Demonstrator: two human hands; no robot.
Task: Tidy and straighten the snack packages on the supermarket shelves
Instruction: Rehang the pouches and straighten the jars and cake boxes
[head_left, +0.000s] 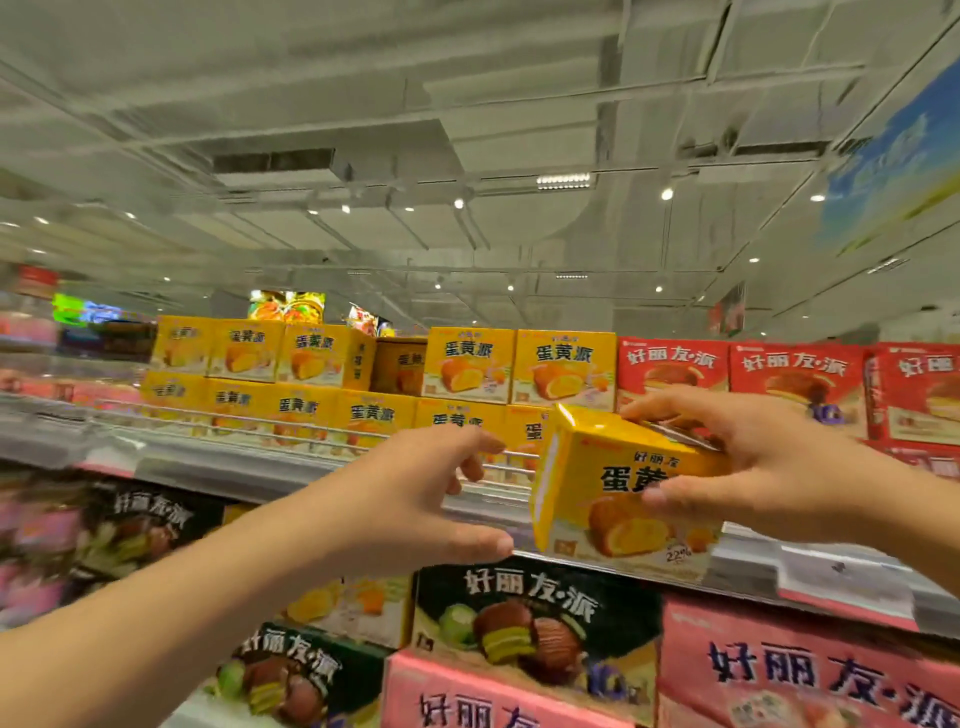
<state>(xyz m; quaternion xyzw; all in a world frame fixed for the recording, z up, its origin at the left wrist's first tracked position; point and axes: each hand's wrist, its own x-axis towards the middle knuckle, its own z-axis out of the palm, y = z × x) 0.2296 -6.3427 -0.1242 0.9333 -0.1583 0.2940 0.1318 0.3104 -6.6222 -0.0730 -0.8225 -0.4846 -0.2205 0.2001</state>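
Note:
My right hand (758, 467) grips a yellow egg-yolk pie box (597, 488), thumb across its front and fingers over its top. The box is tilted and held in front of the top shelf's edge (260, 467). My left hand (415, 499) reaches toward the box's left side with fingers and thumb spread; it stays just short of the box and holds nothing. Rows of matching yellow boxes (467, 364) stand two high on the top shelf behind. One yellow box (400, 364) sits set back in a gap in the upper row.
Red pie boxes (795, 379) fill the top shelf to the right. Below the shelf edge stand dark green-flavour boxes (530, 618) and pink boxes (800, 670). A wire rail (234, 421) runs along the top shelf's front.

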